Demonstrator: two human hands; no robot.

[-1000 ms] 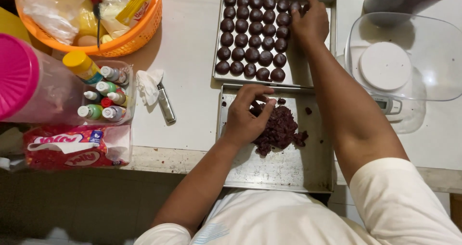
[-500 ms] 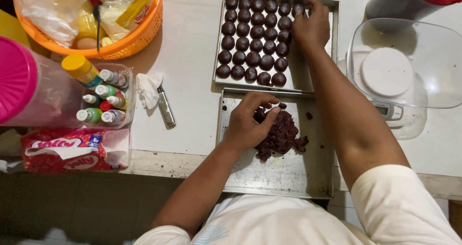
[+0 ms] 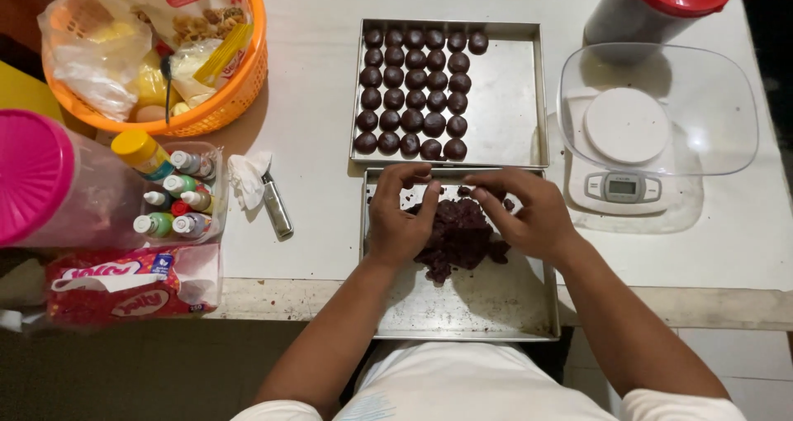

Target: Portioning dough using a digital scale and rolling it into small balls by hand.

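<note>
A lump of dark chocolate dough [image 3: 459,237] lies on the near metal tray [image 3: 479,305]. My left hand [image 3: 398,217] rests on the lump's left side, fingers curled into it. On the lump's upper right lies my right hand [image 3: 526,209], its fingertips pinching at the dough. Behind them stands a second metal tray [image 3: 505,99] with several rows of dark round balls [image 3: 413,95] filling its left half.
A kitchen scale under a clear bowl [image 3: 652,132] stands to the right, a red-lidded jar [image 3: 652,8] behind it. At the left are an orange basket [image 3: 157,49], small colouring bottles [image 3: 173,198], a pink-lidded jar [image 3: 49,181], a tissue pack [image 3: 124,285] and a lighter [image 3: 277,206].
My right hand has come back from the far tray of balls to the dough lump. The left hand has stayed on the dough.
</note>
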